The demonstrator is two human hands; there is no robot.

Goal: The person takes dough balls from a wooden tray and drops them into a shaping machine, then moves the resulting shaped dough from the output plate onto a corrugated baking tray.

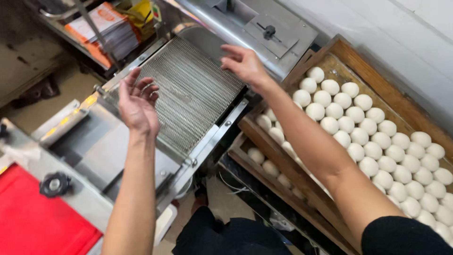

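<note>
My left hand [137,101] hovers above the left side of a metal mesh conveyor belt [196,92], fingers loosely curled and apart, holding nothing. My right hand [243,63] is raised over the belt's far right edge, fingers spread, also empty. No dough lies on the belt. To my right, a wooden tray [401,101] holds several rows of round white dough balls [351,125]. My right forearm crosses over the tray's left rim.
A second wooden tray [245,158] with several dough balls sits beneath the top one. The steel machine body [278,28] rises behind the belt. A black knob [55,184] and a red panel [37,222] are at lower left. Stacked papers [106,28] lie at the back left.
</note>
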